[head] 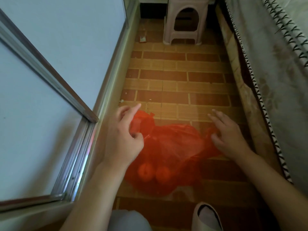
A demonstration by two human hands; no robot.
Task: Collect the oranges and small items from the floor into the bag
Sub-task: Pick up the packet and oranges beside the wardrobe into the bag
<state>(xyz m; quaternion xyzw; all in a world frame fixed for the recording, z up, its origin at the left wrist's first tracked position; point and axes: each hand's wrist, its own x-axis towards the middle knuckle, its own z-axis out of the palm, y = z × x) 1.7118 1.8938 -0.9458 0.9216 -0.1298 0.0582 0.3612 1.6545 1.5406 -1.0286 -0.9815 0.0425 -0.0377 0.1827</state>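
Observation:
A red plastic bag [173, 144] lies flat on the brick-patterned floor. Two oranges [154, 172] show through its near end, side by side. My left hand [121, 139] hovers over the bag's left handle, index finger stretched forward, the other fingers loosely bent and the thumb touching the plastic. My right hand [228, 135] is over the bag's right handle with its fingers straight and spread, the thumb against the plastic. A small wrapper [142, 39] lies far ahead by the wall. Tiny white scraps [121, 100] sit near the left skirting.
A pale plastic stool [185, 22] stands at the far end of the narrow floor strip. A sliding glass door frame [80, 147] runs along the left, and a hanging bedcover [275, 80] along the right. A slipper [208, 217] and my knee are at the bottom.

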